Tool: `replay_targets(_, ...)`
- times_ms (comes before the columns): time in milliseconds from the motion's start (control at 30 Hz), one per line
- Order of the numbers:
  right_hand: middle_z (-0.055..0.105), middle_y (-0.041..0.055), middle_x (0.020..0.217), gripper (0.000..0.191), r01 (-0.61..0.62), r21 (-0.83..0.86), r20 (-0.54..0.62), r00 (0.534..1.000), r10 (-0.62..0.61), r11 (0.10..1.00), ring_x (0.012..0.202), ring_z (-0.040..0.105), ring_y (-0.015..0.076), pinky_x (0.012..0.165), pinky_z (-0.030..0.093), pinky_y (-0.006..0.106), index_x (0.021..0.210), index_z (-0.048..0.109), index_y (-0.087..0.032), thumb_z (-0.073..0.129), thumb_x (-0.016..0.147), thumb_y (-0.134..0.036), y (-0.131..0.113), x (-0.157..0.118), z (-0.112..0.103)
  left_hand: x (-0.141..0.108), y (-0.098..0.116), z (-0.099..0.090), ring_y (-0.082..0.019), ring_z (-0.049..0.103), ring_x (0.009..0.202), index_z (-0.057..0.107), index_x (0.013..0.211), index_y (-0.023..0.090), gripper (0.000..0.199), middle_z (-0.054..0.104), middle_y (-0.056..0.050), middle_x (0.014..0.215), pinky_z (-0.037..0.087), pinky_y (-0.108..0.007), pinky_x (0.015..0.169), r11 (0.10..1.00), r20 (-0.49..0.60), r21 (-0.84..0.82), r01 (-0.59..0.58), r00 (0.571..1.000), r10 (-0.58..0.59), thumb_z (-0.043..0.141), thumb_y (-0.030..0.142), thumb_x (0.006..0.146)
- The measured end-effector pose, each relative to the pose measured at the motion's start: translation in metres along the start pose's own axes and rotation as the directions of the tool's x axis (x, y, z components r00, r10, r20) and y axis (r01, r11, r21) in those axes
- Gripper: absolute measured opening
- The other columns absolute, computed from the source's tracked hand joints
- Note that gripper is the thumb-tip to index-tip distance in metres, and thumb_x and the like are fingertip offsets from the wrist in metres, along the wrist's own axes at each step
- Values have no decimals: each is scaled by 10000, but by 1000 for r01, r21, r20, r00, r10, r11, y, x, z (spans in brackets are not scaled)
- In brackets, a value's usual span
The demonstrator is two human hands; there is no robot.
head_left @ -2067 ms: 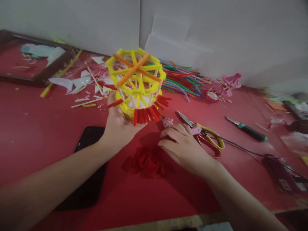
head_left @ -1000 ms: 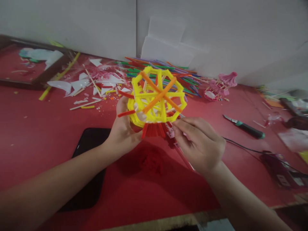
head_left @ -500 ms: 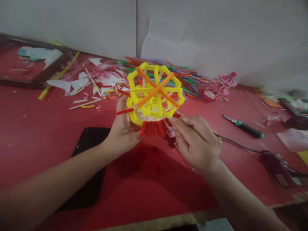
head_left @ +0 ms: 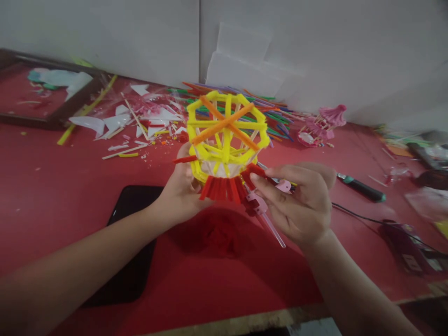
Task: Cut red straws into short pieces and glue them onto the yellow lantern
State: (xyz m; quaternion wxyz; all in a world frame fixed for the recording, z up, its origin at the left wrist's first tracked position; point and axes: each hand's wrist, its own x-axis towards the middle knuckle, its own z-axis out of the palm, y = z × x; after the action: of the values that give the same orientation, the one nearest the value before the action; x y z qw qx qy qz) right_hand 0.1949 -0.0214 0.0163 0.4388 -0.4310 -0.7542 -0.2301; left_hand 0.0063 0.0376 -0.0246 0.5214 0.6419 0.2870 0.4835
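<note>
A round craft frame (head_left: 228, 148) of yellow pipe cleaners and thin sticks, topped by an orange cross, is held up above the table. My left hand (head_left: 180, 186) wraps its left side, the fingers partly hidden behind it. Short red pipe-cleaner pieces (head_left: 221, 188) fan out along its lower edge. On the frame's lower right, my right hand (head_left: 297, 200) pinches a red pipe-cleaner piece (head_left: 252, 171) between thumb and fingertips. Partly hidden below that hand is a pink glue gun (head_left: 256, 204), with a clear glue stick (head_left: 275, 231) jutting from its back.
A black tablet-like slab (head_left: 135, 275) lies under my left forearm. Behind are coloured pipe cleaners (head_left: 276, 109), white scraps (head_left: 117, 120) and a pink carousel-like model (head_left: 322, 125). To the right lie a utility knife (head_left: 364, 187), a black cable (head_left: 357, 215) and a dark red box-shaped object (head_left: 402, 247).
My right hand has shifted slightly right, and its red piece shows more clearly. More of the glue gun and its stick is visible. The frame has tilted a little in my left hand.
</note>
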Motion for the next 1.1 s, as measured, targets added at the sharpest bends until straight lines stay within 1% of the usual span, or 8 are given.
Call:
replay_targets(133,668,14,784,33,-41,-41,5,999,41,998,723,573,162,658,528,335,841,747,-255,727,832,-230,-1,-1,1,-1,8,1,-355,648,1137,289,1406,258,1023,623,-176,1291,559,-497,912,990,11,-125,61,998,-60,873,244,566)
replay_targets(233,660,22,792,54,-27,-39,5,1000,27,999,735,568,172,657,519,348,845,746,-268,732,825,-219,1,-2,0,0,11,1,-383,624,1169,353,1381,260,999,649,-162,1261,550,-513,934,983,19,-166,72,997,-69,879,202,534)
replay_targets(433,644,24,866,195,70,-7,45,997,-70,998,797,535,182,698,481,352,877,745,-310,730,801,-131,5,-3,-4,3,14,3,-394,624,1167,449,1323,289,937,651,-136,1270,570,-507,910,988,30,-125,93,996,-90,894,234,500)
replay_targets(567,646,19,856,152,59,-12,29,998,-58,998,777,544,174,687,480,347,830,736,-300,707,825,-151,6,-4,-4,3,15,3,-384,635,1154,469,1303,279,882,662,-134,1247,580,-496,893,985,48,-146,92,995,-85,881,260,523)
replay_targets(700,650,18,872,120,88,-8,34,996,-88,996,778,556,171,689,486,344,771,720,-276,713,826,-169,6,-4,-6,2,14,3,-382,631,1161,497,1282,271,849,685,-122,1195,581,-493,897,981,48,-173,88,996,-81,879,280,524)
replay_targets(900,642,26,887,124,80,-3,77,994,-80,997,797,557,189,699,491,369,827,720,-302,701,832,-180,6,-4,-9,5,20,5,-406,618,1170,589,1156,247,730,715,-113,1117,577,-503,910,984,64,-129,125,991,-118,897,284,495)
replay_targets(1000,643,32,891,119,76,7,66,995,-76,997,800,551,189,705,485,366,830,720,-290,704,828,-171,5,-5,-9,5,19,4,-408,612,1178,571,1181,244,769,715,-117,1106,566,-499,934,986,67,-125,114,992,-106,903,290,488)
replay_targets(1100,651,26,909,147,71,3,82,994,-71,997,810,560,189,728,475,372,886,719,-310,713,819,-179,6,-6,-10,3,15,3,-397,636,1146,505,1260,267,865,701,-107,1139,564,-510,929,987,29,-119,110,994,-107,900,298,490)
